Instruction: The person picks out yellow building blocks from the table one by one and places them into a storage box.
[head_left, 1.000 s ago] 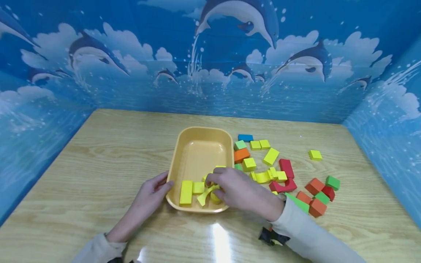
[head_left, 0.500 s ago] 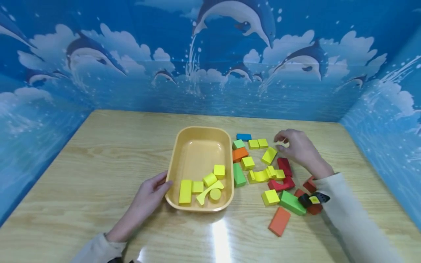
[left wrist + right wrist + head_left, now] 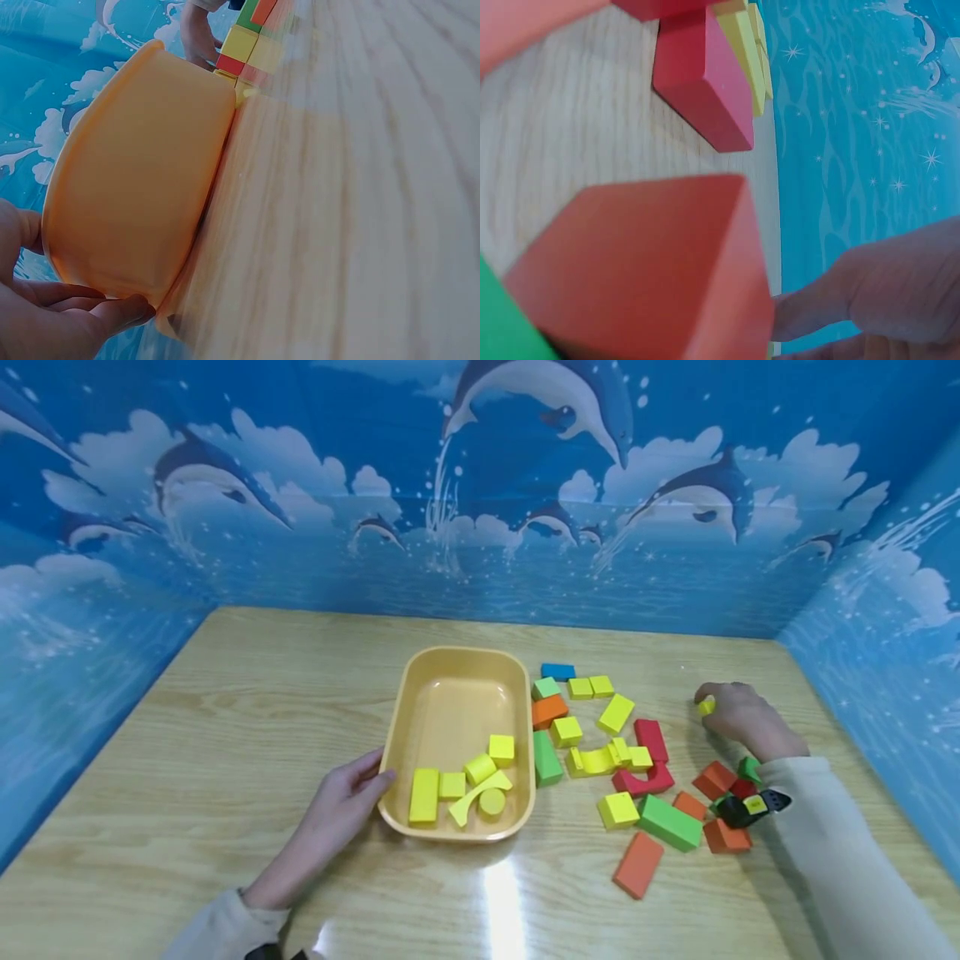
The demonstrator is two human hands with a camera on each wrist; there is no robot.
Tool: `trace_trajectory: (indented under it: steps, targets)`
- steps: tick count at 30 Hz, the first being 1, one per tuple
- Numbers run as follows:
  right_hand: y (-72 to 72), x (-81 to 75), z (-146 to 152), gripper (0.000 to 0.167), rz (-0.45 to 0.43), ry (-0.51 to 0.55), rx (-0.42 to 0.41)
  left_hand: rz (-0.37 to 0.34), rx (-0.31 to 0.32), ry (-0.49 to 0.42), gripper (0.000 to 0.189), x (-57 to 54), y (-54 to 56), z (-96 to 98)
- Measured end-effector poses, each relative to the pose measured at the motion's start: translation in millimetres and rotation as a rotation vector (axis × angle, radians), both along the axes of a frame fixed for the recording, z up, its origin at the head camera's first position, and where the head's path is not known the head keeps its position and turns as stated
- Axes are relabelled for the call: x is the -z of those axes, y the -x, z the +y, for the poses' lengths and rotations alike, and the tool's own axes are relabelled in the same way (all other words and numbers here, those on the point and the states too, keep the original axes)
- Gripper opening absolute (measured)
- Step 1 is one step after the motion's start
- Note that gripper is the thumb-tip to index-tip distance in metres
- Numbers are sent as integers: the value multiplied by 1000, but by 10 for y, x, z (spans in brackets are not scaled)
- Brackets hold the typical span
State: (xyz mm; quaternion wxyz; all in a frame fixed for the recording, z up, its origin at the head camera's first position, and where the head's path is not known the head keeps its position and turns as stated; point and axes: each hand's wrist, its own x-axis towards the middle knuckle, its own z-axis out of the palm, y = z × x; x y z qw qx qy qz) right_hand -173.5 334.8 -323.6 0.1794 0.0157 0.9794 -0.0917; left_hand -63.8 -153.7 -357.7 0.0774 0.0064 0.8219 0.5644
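A tan plastic tray (image 3: pixel 450 706) stands on the table with several yellow blocks at its near end, among them a yellow arch (image 3: pixel 472 800) and a yellow cylinder (image 3: pixel 491 803). My left hand (image 3: pixel 341 802) grips the tray's left rim, thumb over the edge; in the left wrist view its fingers lie along the outer wall (image 3: pixel 150 172). Out to the right, my right hand (image 3: pixel 750 718) pinches a small yellow block (image 3: pixel 707 706), mostly hidden by the fingers. In the right wrist view an orange block (image 3: pixel 645 262) partly covers that hand (image 3: pixel 885 292).
Right of the tray lie loose blocks: yellow blocks (image 3: pixel 617 714), a red arch (image 3: pixel 645 781), green blocks (image 3: pixel 670 823), orange blocks (image 3: pixel 637 865) and a blue block (image 3: pixel 558 672). An orange, red and green cluster sits under the right wrist. Dolphin-printed walls (image 3: pixel 480 568) border the table.
My right hand has left the tray, passed over the loose blocks and reached the lone yellow block at far right, now between its fingers. My left hand and the tray have stayed put.
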Motion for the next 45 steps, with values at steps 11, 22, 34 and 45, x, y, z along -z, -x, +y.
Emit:
trace_trajectory:
  steps: [11,22,34,45]
  targets:
    - [39,2,-127,44,-10,49,-59,4,-4,-32,44,-4,5,8]
    - [-86,-304,-993,31,122,121,-240,1,-4,-35,44,2,-12,-3]
    - [-446,-410,-2152,30,297,181,-616,11,6,-16,44,6,9,-8]
    - [-396,-108,-2800,19,206,253,-758,8,6,-35,44,2,15,-21]
